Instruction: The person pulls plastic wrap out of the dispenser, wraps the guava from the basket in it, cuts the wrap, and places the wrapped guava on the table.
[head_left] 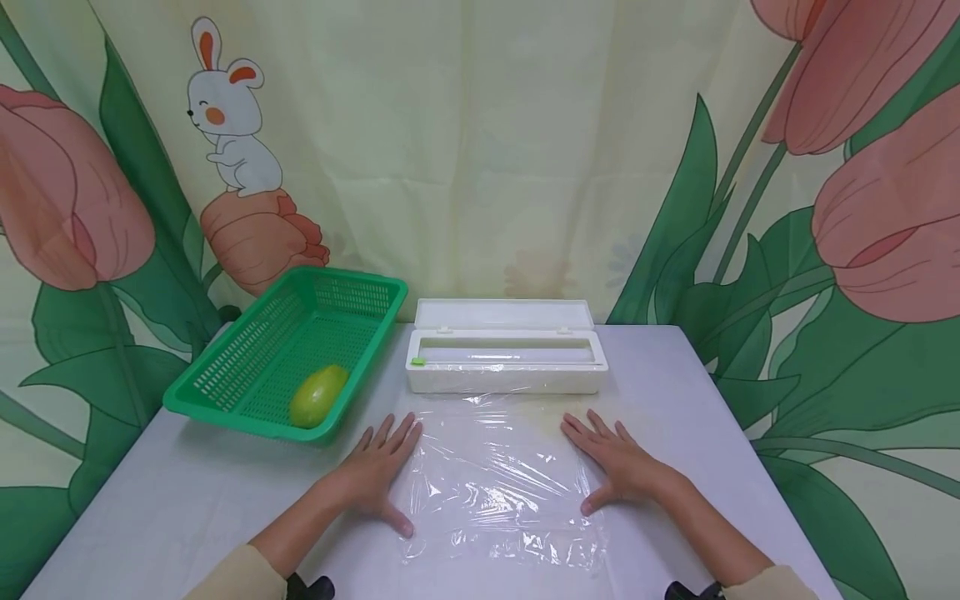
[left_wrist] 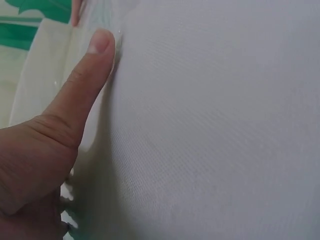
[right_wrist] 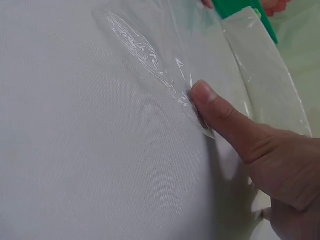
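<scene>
A sheet of clear plastic wrap lies spread over the table, running out from the front of a white wrap dispenser whose lid stands raised. My left hand rests at the sheet's left edge, fingers spread and thumb stretched toward the wrap. At the opposite edge, my right hand lies with its fingers spread too. The right wrist view shows the right thumb touching the crinkled border of the wrap. In the left wrist view the left thumb reaches along the film's edge.
Left of the dispenser stands a green plastic basket holding a yellow-green oval fruit. A small green slider sits at the dispenser's left end. Behind the white-covered table hangs a curtain printed with tulips and a rabbit.
</scene>
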